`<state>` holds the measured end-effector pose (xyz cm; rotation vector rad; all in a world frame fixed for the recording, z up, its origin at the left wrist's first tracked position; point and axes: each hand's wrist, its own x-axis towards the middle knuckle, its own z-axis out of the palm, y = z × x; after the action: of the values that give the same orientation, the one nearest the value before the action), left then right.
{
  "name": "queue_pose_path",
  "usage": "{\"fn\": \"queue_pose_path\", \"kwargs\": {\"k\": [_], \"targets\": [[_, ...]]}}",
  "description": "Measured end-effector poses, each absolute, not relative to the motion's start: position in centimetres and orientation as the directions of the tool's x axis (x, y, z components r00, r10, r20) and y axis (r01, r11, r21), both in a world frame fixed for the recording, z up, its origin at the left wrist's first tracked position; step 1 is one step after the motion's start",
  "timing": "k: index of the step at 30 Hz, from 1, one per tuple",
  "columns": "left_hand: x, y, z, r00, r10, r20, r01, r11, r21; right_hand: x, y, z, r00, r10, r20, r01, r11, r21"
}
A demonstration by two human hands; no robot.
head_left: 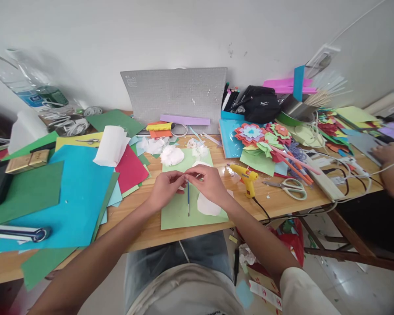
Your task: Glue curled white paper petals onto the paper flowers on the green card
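My left hand (167, 187) and my right hand (209, 183) meet fingertip to fingertip above a light green sheet (174, 218). Both are closed in a pinch; whatever lies between the fingers is too small to make out, perhaps a bit of white. Below them on the sheet is a thin blue paintbrush (188, 199), its upper end hidden by the fingers. A white paper piece (208, 205) lies partly under my right wrist. Just beyond my hands sits a fluffy crumpled tissue ball (171, 155), with more torn white tissue (199, 149) to its right.
To the right are a yellow glue gun (246, 177), scissors (293, 189), paper flowers (251, 133) and cables. Leftward lie coloured sheets (75, 188), a tissue roll (110, 146) and a stapler (21, 232). A grey cutting mat (177, 92) leans on the wall. Another person's hand (392, 155) is at far right.
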<state>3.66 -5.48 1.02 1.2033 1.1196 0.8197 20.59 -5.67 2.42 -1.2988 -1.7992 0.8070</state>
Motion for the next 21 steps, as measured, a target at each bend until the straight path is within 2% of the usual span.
{"fn": "queue_pose_path", "kwargs": {"k": [5,11,21], "targets": [[3.2,-5.3,1.2,0.281,0.948,-0.147,0.152,0.107,0.983,20.2,-5.3,2.5,-0.174,0.967,0.184,0.463,0.245,-0.852],[2.9,-5.0,1.3,0.244,0.962,-0.120,0.153,0.084,0.985,19.6,-5.1,2.1,-0.135,0.984,0.115,0.400,0.160,-0.903],[3.0,-4.9,1.1,0.217,0.965,-0.149,0.148,0.119,0.982,19.0,-5.4,1.2,-0.073,0.989,0.131,0.340,0.148,-0.929]]}}
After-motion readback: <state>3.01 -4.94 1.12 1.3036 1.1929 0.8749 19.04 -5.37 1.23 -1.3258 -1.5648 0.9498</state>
